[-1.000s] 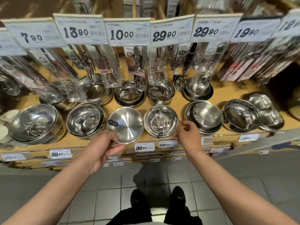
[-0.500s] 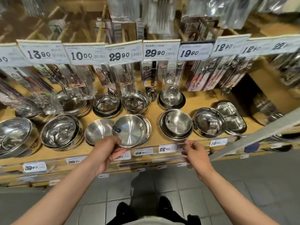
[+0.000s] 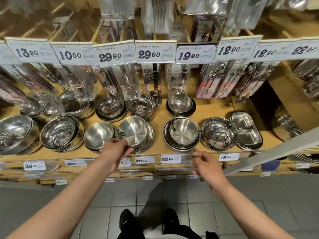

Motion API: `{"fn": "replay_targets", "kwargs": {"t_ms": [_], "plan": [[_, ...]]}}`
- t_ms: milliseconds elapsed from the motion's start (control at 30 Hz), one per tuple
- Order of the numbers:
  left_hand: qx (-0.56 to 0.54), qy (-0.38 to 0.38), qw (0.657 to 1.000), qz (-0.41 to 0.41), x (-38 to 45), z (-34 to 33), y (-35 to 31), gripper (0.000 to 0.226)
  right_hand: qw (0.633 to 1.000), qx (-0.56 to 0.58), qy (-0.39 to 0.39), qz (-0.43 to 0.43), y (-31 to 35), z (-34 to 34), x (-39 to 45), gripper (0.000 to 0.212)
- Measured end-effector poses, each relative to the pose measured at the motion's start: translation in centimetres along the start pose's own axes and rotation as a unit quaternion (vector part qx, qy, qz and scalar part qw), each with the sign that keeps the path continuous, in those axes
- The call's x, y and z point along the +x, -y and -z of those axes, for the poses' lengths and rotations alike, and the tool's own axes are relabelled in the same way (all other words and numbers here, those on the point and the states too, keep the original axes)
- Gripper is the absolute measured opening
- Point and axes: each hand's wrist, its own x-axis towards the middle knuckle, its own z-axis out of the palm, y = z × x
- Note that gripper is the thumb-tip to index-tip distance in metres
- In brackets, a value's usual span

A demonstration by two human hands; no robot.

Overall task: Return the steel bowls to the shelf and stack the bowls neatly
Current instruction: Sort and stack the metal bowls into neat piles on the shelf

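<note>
My left hand (image 3: 114, 150) grips the near rim of a steel bowl (image 3: 133, 131) with a dark sticker, holding it tilted over the stack of bowls (image 3: 149, 142) on the wooden shelf (image 3: 212, 105). A matching plain bowl (image 3: 99, 135) sits just left of it on the shelf. My right hand (image 3: 206, 163) hangs in front of the shelf edge near the price strip, fingers loosely curled and holding nothing. Other stacks of steel bowls (image 3: 183, 133) line the shelf to either side.
Divided steel trays (image 3: 246, 131) lie at the right end of the row. Packaged utensils (image 3: 180, 83) hang from pegs above, behind a row of price tags (image 3: 156, 51). A grey metal bar (image 3: 269, 151) slants across the lower right. Tiled floor lies below.
My left hand has carried the stickered bowl to the right, from its own spot onto the neighbouring stack, uncovering the plain bowl. My right hand drew back from the shelf. The view shifted right and up.
</note>
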Motion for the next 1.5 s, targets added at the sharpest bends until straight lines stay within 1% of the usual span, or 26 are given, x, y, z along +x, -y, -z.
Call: {"fn": "replay_targets", "kwargs": {"t_ms": [200, 333, 433, 533, 700, 867, 933, 1067, 1167, 1233, 1300, 1333, 1400, 1433, 1467, 1500], "plan": [[0.013, -0.004, 1.000, -0.011, 0.8, 0.2, 0.3, 0.007, 1.000, 0.003, 0.026, -0.005, 0.4, -0.7, 0.0, 0.022], [0.012, -0.006, 1.000, -0.009, 0.9, 0.6, 0.3, 0.012, 0.999, 0.017, 0.030, -0.006, 0.6, -1.6, -0.1, 0.022], [0.018, 0.007, 1.000, -0.009, 1.1, 1.0, 0.2, 0.012, 0.999, 0.019, 0.029, -0.006, 0.8, -2.2, -0.1, 0.022], [0.010, 0.019, 1.000, -0.009, 1.4, 1.4, 0.0, 0.012, 1.000, 0.028, 0.012, -0.007, 1.1, -2.5, 0.1, 0.024], [-0.025, 0.019, 1.000, 0.001, 1.5, 2.0, -0.3, 0.009, 0.998, 0.041, -0.050, 0.023, 1.9, -2.0, 1.1, 0.033], [-0.015, 0.020, 1.000, -0.008, 1.4, 2.6, 0.1, 0.007, 0.997, 0.044, -0.052, 0.037, 2.0, -2.2, 1.7, 0.036], [-0.012, 0.009, 1.000, -0.010, 1.3, 2.9, 0.3, 0.007, 0.997, 0.044, -0.040, 0.040, 1.8, -2.7, 1.6, 0.035], [-0.022, -0.006, 1.000, -0.017, 0.9, 3.4, 0.3, 0.016, 0.999, 0.019, -0.013, 0.044, 1.7, -3.5, 1.4, 0.035], [-0.035, -0.013, 0.999, -0.015, 0.1, 3.6, 0.2, 0.013, 0.999, 0.017, 0.016, 0.044, 1.9, -4.0, 1.2, 0.032], [-0.048, -0.019, 0.999, -0.009, -0.3, 3.9, 0.2, 0.015, 0.998, 0.020, 0.047, 0.045, 2.3, -4.3, 1.1, 0.030], [-0.054, -0.022, 0.998, -0.003, -0.6, 4.2, 0.3, 0.006, 0.995, 0.014, 0.081, 0.053, 3.0, -4.6, 0.8, 0.029], [-0.057, -0.024, 0.998, -0.002, -0.9, 4.5, 0.4, 0.006, 0.993, 0.007, 0.098, 0.058, 3.4, -4.8, 0.7, 0.028], [-0.062, -0.028, 0.998, -0.006, -1.3, 5.3, 0.5, 0.026, 0.989, -0.007, 0.127, 0.069, 4.3, -5.2, 0.4, 0.026], [-0.066, -0.033, 0.997, -0.008, -1.6, 5.8, 0.6, 0.030, 0.987, -0.013, 0.139, 0.075, 4.7, -5.6, 0.3, 0.025], [-0.072, -0.033, 0.997, -0.009, -2.1, 6.3, 0.5, 0.027, 0.985, -0.018, 0.150, 0.081, 5.1, -6.0, 0.3, 0.025], [-0.083, -0.033, 0.996, -0.011, -2.5, 6.9, 0.6, 0.017, 0.983, -0.023, 0.162, 0.086, 5.4, -6.4, 0.3, 0.025]]}}
